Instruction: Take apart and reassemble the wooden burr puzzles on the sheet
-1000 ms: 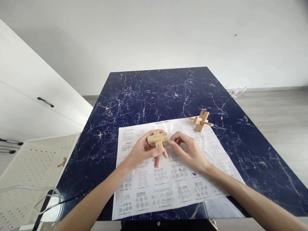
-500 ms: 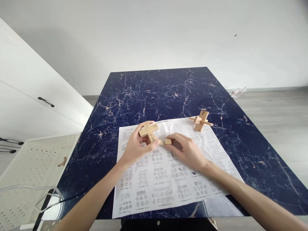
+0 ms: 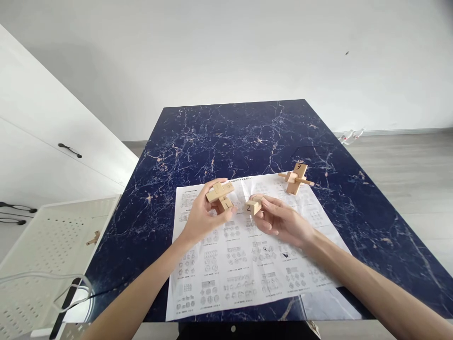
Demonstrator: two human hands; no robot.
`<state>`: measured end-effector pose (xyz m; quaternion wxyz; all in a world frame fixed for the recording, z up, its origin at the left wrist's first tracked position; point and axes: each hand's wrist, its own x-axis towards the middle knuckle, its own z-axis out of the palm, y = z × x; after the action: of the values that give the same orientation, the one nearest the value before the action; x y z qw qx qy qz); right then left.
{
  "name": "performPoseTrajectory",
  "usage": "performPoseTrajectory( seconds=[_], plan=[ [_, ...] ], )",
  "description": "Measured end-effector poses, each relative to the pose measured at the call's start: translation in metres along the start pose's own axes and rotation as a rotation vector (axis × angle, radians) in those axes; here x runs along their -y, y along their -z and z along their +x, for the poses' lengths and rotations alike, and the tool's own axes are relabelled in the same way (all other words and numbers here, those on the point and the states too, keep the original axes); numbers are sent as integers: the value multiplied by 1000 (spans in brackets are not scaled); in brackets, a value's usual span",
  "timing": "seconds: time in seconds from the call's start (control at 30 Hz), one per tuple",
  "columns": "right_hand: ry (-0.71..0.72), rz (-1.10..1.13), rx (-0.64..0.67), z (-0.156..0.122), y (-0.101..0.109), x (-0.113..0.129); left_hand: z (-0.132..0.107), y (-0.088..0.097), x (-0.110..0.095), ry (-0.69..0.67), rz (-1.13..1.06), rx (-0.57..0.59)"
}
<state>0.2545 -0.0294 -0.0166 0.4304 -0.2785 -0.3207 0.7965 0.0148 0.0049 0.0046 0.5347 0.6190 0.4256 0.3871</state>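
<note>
We held a partly joined wooden puzzle (image 3: 220,194) in our left hand (image 3: 201,217), thumb and fingers closed around its crossed bars, raised just above the far left part of the instruction sheet (image 3: 244,274). Our right hand (image 3: 283,222) pinched a single wooden block (image 3: 253,206) between thumb and fingertips. The face of that block turned toward us bore a handwritten 2. The block sat just beside the puzzle in the left hand, with a narrow gap between the two, so they were apart rather than touching. We could not tell whether the block rested on the paper or hung slightly above it.

The sheet, printed with rows of small diagrams, lay flat on the dark blue marbled bench (image 3: 230,137), its near edge close to the bench's front edge. At the sheet's far right corner stood a cross-shaped wooden puzzle (image 3: 296,178), fully joined, its upright bar marked 3, well clear of both hands.

To our left, off the bench, a white perforated tray (image 3: 42,250) held one small wooden piece (image 3: 92,238). Behind it stood a white cabinet (image 3: 42,127) with a black handle (image 3: 70,150).
</note>
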Motion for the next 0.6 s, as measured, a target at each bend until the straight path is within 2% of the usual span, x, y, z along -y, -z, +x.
performPoseTrajectory(
  seconds=[0.13, 0.23, 0.43, 0.6],
  plan=[
    [-80, 24, 55, 1, -3, -5, -6, -8, 0, -46, 36, 170],
    [-80, -20, 43, 0, -5, -10, -9, -12, 0, -47, 27, 239],
    [-37, -83, 26, 1, -6, -16, -8, -14, 0, -45, 77, 238],
    [7, -110, 93, 1, -5, -10, -6, -13, 0, -45, 112, 200]
  ],
)
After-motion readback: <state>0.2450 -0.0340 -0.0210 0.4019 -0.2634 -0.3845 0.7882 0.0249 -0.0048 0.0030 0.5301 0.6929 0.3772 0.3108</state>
